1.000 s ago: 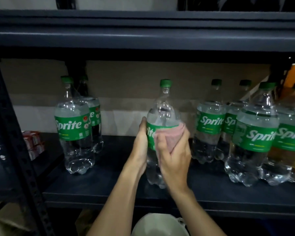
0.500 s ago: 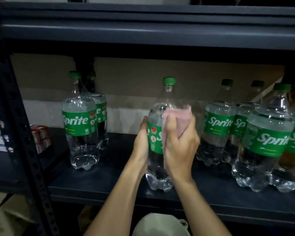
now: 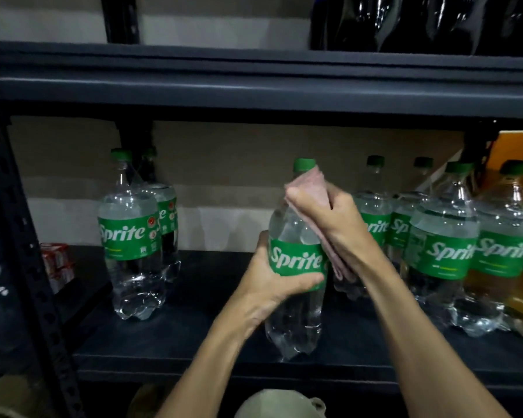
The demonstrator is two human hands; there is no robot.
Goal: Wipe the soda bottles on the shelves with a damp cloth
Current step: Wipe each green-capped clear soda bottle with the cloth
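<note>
The bottle [image 3: 293, 321] is in the middle, at the front of the dark shelf [image 3: 212, 342]. I cannot tell if its bottom touches the shelf or is lifted a little. The left hand [image 3: 269, 279] is curled round it at the green label [image 3: 296, 260], with the thumb across the front. The right hand [image 3: 332, 218] is closed round a pink cloth [image 3: 310, 188]. It presses the cloth on the top slope of the bottle, just under the green cap [image 3: 304, 165]. The rest of the cloth hangs down the right side.

The bottle looks full of clear drink, so I think it is heavy. The plastic is smooth, and a wet cloth will make it slippery. The sides can squash in a bit, but it will not break like glass. The label is the best place to hold, because the bottle is straight and wide there. The thin neck is easy for the cloth hand to wrap round. The cloth is soft and floppy, so it bends to fit the round shape.

Two more bottles [image 3: 130, 236] stand to the left, well apart. A bunch of bottles [image 3: 444, 251] stands close on the right, so a big swing may knock them.
</note>
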